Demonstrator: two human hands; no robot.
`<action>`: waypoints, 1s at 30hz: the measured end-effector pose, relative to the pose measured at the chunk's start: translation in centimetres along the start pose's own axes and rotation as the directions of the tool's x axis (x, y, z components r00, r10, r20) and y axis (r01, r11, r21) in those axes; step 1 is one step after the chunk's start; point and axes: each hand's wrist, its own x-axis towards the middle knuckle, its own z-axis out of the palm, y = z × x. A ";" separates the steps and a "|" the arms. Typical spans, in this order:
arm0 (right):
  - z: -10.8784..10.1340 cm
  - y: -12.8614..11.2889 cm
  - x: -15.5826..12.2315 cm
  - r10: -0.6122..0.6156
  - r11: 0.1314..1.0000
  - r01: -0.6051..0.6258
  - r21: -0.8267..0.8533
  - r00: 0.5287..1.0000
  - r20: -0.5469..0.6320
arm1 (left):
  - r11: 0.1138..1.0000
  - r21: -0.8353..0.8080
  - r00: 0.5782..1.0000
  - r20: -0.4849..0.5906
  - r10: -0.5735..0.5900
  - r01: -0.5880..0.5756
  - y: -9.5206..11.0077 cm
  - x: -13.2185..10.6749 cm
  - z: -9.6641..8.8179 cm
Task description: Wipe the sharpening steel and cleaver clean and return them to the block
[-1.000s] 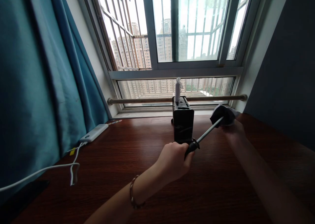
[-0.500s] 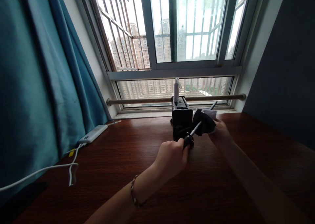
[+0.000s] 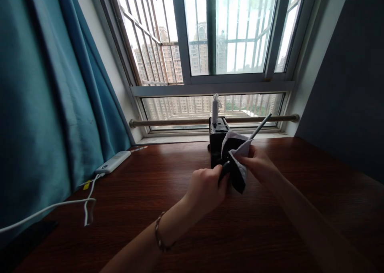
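Tabletop [image 3: 168, 161]: lying beneath everything, reaching the window [image 3: 213, 90] at the far side.
Holder [image 3: 215, 147]: standing at the far middle, carrying a slim upright tube [image 3: 215, 111] on top.
Rail [image 3: 174, 122]: running left to right behind the holder.
Left hand [image 3: 207, 187]: gripping the rod's near end, before the holder.
Rod [image 3: 260, 126]: slanting far right through the cloth [image 3: 242, 148].
Right hand [image 3: 261, 163]: pinching the cloth, right of the holder.
Device [image 3: 114, 163]: lying far left beside the curtain [image 3: 60, 85].
Cable [image 3: 60, 205]: trailing near left.
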 end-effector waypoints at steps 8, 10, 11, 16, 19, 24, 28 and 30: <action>-0.5 -0.5 -0.2 -0.057 0.998 0.055 0.015 0.992 0.117 | 0.859 -0.511 1.000 -0.018 -0.026 0.013 0.2 -0.1 -0.4; -0.7 -0.8 -0.3 -0.063 0.998 0.062 0.010 0.987 0.147 | 0.713 -0.697 0.996 0.082 -0.037 0.084 0.3 0.0 -0.8; -0.8 -0.9 -0.3 -0.072 0.997 0.071 0.015 0.985 0.158 | 0.620 -0.771 0.987 0.159 -0.033 0.145 0.2 0.0 -1.0; -1.1 -0.3 0.0 -0.101 0.995 0.098 0.029 0.985 0.138 | 0.213 -0.892 0.900 0.425 0.096 0.399 -1.2 0.8 -1.3; -1.2 0.3 0.3 -0.126 0.992 0.122 0.041 0.987 0.100 | 0.039 -0.868 0.842 0.490 0.226 0.495 -1.9 1.3 -1.1; -1.4 0.6 0.5 -0.144 0.989 0.142 0.030 0.983 0.112 | -0.020 -0.881 0.860 0.456 0.228 0.473 -1.8 1.3 -0.7; -1.8 0.5 0.6 -0.095 0.994 0.105 -0.040 0.978 0.185 | 0.161 -0.896 0.893 0.435 0.119 0.415 -1.5 1.0 -0.8; -2.0 0.6 0.7 -0.040 0.997 0.056 -0.058 0.971 0.237 | 0.245 -0.885 0.902 0.425 0.075 0.396 -1.4 0.9 -1.0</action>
